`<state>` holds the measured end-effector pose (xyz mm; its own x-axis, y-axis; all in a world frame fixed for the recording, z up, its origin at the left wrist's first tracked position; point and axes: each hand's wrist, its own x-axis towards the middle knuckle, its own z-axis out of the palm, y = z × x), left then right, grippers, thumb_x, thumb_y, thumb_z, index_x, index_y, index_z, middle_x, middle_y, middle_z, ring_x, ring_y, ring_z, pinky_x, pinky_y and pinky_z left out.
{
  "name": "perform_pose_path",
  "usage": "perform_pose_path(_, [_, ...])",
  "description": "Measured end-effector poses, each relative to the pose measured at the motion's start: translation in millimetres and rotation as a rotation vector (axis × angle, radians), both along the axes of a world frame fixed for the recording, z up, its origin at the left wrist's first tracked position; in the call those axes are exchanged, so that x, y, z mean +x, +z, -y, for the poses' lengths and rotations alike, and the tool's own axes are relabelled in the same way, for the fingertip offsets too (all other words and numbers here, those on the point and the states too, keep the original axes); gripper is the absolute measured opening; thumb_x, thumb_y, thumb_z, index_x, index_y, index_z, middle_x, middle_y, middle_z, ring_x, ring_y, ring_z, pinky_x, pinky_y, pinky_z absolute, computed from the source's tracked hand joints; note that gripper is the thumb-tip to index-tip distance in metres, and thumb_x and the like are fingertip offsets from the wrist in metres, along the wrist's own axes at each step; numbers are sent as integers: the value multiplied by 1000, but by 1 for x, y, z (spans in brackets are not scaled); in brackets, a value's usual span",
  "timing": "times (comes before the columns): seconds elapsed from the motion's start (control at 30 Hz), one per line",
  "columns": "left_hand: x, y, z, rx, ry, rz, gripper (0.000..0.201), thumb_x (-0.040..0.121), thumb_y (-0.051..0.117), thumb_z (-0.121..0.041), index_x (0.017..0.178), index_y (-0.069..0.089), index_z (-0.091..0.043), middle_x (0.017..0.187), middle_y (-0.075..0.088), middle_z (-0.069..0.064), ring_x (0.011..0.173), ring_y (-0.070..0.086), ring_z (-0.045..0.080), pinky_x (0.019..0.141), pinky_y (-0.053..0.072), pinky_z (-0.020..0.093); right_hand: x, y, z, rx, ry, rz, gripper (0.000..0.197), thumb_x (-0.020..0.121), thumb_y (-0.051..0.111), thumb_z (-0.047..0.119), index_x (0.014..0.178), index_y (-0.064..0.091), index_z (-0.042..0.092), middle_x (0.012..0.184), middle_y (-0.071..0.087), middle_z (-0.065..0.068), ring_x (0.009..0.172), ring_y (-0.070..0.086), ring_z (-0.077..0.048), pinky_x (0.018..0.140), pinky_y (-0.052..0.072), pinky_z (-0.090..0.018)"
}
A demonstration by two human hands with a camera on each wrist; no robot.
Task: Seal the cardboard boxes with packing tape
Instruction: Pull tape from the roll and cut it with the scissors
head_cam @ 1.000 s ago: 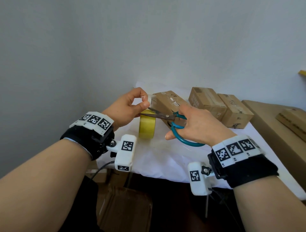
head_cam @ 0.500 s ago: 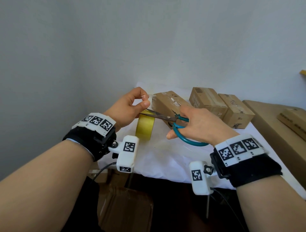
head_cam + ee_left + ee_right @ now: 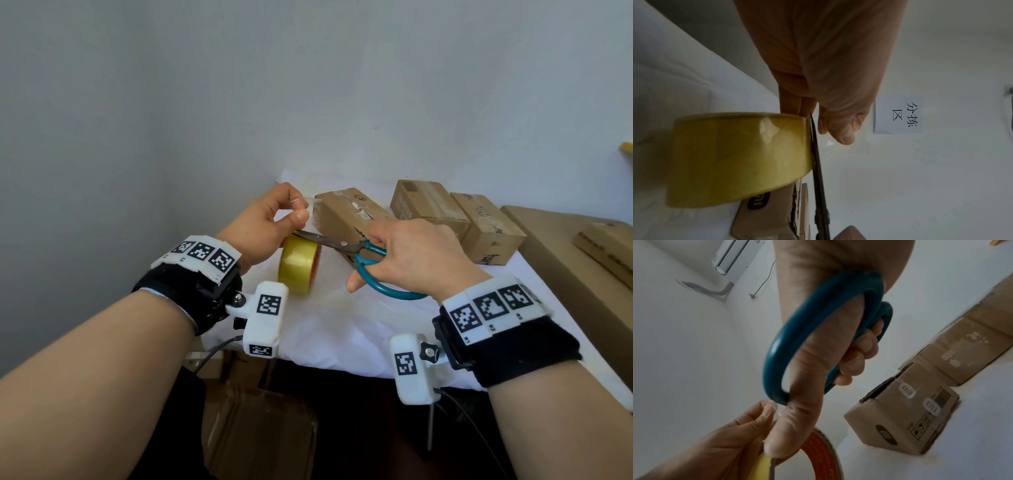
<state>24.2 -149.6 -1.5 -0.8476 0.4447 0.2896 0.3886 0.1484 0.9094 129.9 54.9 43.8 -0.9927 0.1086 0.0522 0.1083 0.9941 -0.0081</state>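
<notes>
A yellow tape roll (image 3: 298, 265) stands on edge on the white-clothed table (image 3: 342, 339). Just above it my left hand (image 3: 300, 209) pinches the end of a clear tape strip (image 3: 311, 206) that runs toward the nearest cardboard box (image 3: 349, 214). My right hand (image 3: 373, 263) grips teal-handled scissors (image 3: 342, 245), whose blades lie closed across the top of the roll, under the left thumb. The left wrist view shows the blades (image 3: 817, 162) against the roll's edge (image 3: 735, 159). Two more boxes (image 3: 428, 205) (image 3: 486, 229) stand behind.
A large flat cardboard carton (image 3: 565, 274) lies along the table's right side. Another cardboard box (image 3: 260, 438) sits on the floor under the table's front edge. A bare wall runs close behind the table, with a paper sign (image 3: 898, 113) on it.
The scissor blades, open around the tape strip a second ago, have closed across it at the top of the roll. The roll has sunk slightly. Both hands keep their holds.
</notes>
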Motion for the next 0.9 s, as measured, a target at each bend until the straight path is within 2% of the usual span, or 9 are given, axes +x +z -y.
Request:
perform_pose_path(0.1, [0, 1, -2, 31, -1, 26, 22, 101, 56, -23, 81, 54, -32, 121, 63, 4, 108, 63, 39, 91, 54, 59, 0, -3, -1, -6, 6, 28, 73, 53, 62, 95, 89, 41, 36, 88, 55, 15, 80, 53, -14, 74, 41, -36])
perform_pose_path(0.23, [0, 0, -4, 57, -22, 55, 20, 101, 56, -19, 84, 54, -27, 122, 60, 11, 99, 63, 37, 90, 58, 52, -5, -17, -9, -43, 35, 54, 105, 50, 60, 97, 129, 41, 31, 128, 50, 5, 124, 46, -20, 105, 35, -43])
perform_pose_path(0.33, [-1, -2, -5, 93, -30, 82, 17, 102, 55, -16, 86, 54, -22, 126, 57, 18, 95, 63, 23, 89, 60, 39, -7, -20, -14, -100, 0, 69, 120, 42, 56, 100, 139, 36, 31, 139, 46, 3, 133, 41, -23, 111, 29, -45])
perform_pose_path(0.5, [-2, -2, -8, 132, -29, 98, 16, 103, 52, -14, 88, 52, -20, 124, 55, 20, 97, 61, 23, 75, 57, 22, -6, -17, -24, -125, -51, 101, 126, 44, 60, 100, 146, 32, 31, 144, 43, 0, 137, 39, -26, 114, 27, -47])
perform_pose_path(0.63, [-6, -2, -6, 171, -12, 125, 17, 103, 53, -14, 88, 52, -23, 122, 54, 19, 99, 61, 26, 73, 55, 20, -2, -13, -38, -146, -129, 51, 119, 43, 61, 99, 139, 40, 33, 136, 48, 1, 131, 44, -24, 109, 30, -47])
perform_pose_path(0.7, [-6, -2, -8, 166, -10, 141, 15, 103, 53, -16, 89, 52, -22, 129, 52, 24, 99, 63, 26, 73, 56, 21, -1, -11, -50, -238, -197, -14, 99, 43, 62, 98, 118, 51, 33, 118, 58, 6, 114, 54, -22, 102, 37, -47])
perform_pose_path(0.8, [-3, -1, -13, 151, -22, 138, 13, 103, 52, -16, 90, 51, -20, 132, 51, 27, 98, 63, 25, 73, 57, 21, 5, -12, -71, -428, -332, -127, 59, 66, 76, 78, 79, 55, 24, 77, 62, 1, 76, 57, -22, 76, 45, -40])
perform_pose_path(0.83, [-2, 0, -15, 152, -29, 140, 13, 103, 52, -16, 91, 50, -19, 132, 51, 27, 97, 63, 25, 73, 57, 21, 7, -14, -79, -462, -391, -146, 51, 76, 78, 65, 75, 57, 18, 75, 63, -5, 72, 58, -24, 70, 46, -39])
perform_pose_path(0.9, [1, 1, -19, 153, -50, 150, 13, 103, 53, -16, 90, 50, -19, 131, 52, 27, 96, 63, 25, 77, 59, 25, 10, -20, -92, -469, -511, -131, 41, 87, 75, 48, 85, 66, 8, 86, 68, -14, 78, 63, -27, 74, 54, -42])
